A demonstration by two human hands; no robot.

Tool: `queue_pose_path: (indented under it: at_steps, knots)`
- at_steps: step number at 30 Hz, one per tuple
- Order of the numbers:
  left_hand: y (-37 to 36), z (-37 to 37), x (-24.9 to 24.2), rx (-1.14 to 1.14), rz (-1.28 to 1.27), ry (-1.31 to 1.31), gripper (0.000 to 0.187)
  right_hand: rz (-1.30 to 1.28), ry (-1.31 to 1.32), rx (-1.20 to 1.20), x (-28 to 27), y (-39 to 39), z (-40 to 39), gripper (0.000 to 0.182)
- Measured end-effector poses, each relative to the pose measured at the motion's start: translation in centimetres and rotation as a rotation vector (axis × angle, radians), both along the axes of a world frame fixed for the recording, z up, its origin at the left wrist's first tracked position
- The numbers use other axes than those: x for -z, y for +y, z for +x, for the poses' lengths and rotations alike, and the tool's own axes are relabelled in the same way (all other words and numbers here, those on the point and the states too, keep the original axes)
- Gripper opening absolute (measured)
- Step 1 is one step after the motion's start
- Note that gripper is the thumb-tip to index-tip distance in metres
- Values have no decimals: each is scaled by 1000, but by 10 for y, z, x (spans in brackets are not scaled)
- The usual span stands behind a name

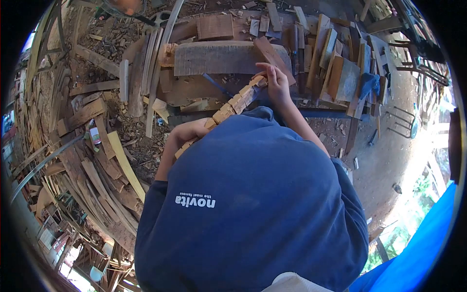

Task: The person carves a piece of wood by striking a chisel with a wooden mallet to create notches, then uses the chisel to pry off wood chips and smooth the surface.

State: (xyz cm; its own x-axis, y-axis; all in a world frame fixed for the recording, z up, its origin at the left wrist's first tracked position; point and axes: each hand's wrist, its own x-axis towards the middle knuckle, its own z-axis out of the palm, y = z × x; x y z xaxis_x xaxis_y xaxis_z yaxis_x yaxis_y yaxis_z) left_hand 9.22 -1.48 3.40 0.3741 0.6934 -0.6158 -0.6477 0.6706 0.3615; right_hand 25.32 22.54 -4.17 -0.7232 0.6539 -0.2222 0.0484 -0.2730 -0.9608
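Observation:
A row of small light-brown wooden blocks (238,102), packed close together, slants up to the right in front of my blue shirt. My left hand (197,128) is closed around its lower part, with a little of the row showing below the hand. At the upper end, my right hand (276,85) rests against the last blocks with its fingers stretched out and apart. Just beyond the row lies a wide weathered plank (214,57), with a narrower reddish-brown board (275,59) leaning over its right end. My shirt hides part of the row's near side.
Several boards and offcuts stand stacked at the right, with a blue cloth (369,85) on them. Long planks (104,187) lie piled at the left. Wood chips (138,138) litter the ground. A metal rack (404,121) stands farther right.

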Motion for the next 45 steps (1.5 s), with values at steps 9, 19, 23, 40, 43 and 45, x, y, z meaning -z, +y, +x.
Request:
queue_pose_path:
  at_steps: [9, 19, 23, 40, 43, 45]
  knots:
    - [-25, -8, 5, -17, -73, -53, 69, -103, 0, 3, -8, -30, 5, 43]
    - [-6, -41, 8, 89, -101, -87, 67, 180, -67, -61, 13, -28, -5, 36]
    - [-13, -42, 0, 100, -107, -100, 66, 199, -68, -70, 15, -24, -14, 19]
    - [0, -35, 4, 98, -132, -183, 63, 767, -391, -239, -61, 7, -15, 42]
    - [5, -43, 9, 112, -135, -190, 62, 951, -569, -392, -68, -7, -16, 56]
    - [4, -41, 7, 118, -140, -191, 62, 1058, -678, -475, -71, -7, -18, 51]
